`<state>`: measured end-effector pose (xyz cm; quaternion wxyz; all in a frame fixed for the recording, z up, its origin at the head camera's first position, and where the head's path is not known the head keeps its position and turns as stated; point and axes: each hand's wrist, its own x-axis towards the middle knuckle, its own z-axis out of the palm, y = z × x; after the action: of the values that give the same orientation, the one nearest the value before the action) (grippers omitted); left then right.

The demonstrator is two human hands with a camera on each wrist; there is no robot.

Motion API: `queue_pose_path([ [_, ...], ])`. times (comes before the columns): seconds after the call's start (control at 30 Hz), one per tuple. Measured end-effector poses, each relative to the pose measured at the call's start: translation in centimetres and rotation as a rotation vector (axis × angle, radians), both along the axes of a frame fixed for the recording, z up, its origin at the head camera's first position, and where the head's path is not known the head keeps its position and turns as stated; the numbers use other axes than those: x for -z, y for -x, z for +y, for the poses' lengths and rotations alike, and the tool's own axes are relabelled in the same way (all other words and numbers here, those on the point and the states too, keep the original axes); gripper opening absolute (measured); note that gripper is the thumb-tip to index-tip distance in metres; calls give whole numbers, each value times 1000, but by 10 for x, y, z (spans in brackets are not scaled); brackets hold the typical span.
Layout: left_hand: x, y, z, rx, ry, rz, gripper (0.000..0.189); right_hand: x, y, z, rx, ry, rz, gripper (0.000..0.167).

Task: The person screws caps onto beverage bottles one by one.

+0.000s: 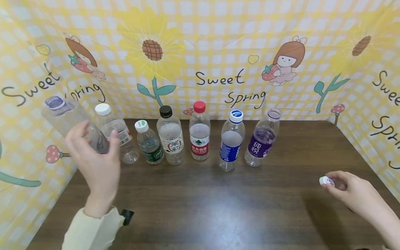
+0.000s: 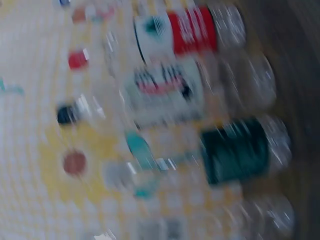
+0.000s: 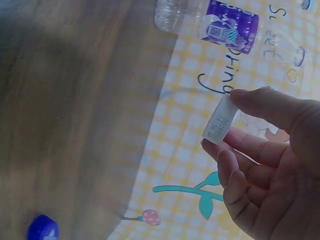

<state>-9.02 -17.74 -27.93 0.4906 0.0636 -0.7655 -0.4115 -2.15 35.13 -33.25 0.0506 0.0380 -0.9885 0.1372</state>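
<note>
My left hand (image 1: pixel 95 166) is in front of a large clear bottle (image 1: pixel 70 119) with an uncapped mouth, which leans left in the head view. Its thumb is apart from the fingers, with part of the bottle seen in the gap; the hand is out of the left wrist view. At the right, my right hand (image 1: pixel 359 191) pinches a white bottle cap (image 3: pixel 221 119) between thumb and fingers, above the table. Small printed characters show on the cap's side. An uncapped bottle with a purple label (image 1: pixel 261 140) stands at the right end of the row.
Along the back stand bottles with a white cap (image 1: pixel 103 109), green label (image 1: pixel 153 154), black cap (image 1: pixel 166 111), red cap (image 1: pixel 199 107) and blue label (image 1: pixel 229 151). A blue cap (image 3: pixel 42 228) lies on the brown table (image 1: pixel 200 208). Behind hangs a yellow checked cloth (image 1: pixel 212 41).
</note>
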Motion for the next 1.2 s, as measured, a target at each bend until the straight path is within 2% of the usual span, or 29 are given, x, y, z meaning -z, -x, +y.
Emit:
queue_pose_path([
  [0.13, 5, 9, -33, -58, -130, -82, 55, -8, 1, -5, 21, -2, -29, 41],
  [0.27, 15, 17, -64, -94, -228, -174, 67, -11, 1, -7, 31, 6, -54, 41],
  [0.37, 26, 25, -82, -104, -232, -277, 79, -10, 0, -7, 27, 11, -55, 41],
  [0.5, 38, 37, -99, -65, -254, -421, 90, -8, -1, -7, 11, 10, -44, 40],
  [0.57, 42, 43, -104, -42, -273, -463, 94, -8, -1, -7, 10, 10, -45, 39],
  [0.7, 47, 52, -111, -7, -276, -494, 99, -9, -1, -9, 10, 13, -44, 38],
  [0.93, 52, 59, -113, -36, -279, -545, 102, -12, -2, -12, -2, 17, -23, 38],
  [1.2, 50, 65, -118, -57, -305, -602, 103, -18, 0, -15, 20, 21, -79, 40],
])
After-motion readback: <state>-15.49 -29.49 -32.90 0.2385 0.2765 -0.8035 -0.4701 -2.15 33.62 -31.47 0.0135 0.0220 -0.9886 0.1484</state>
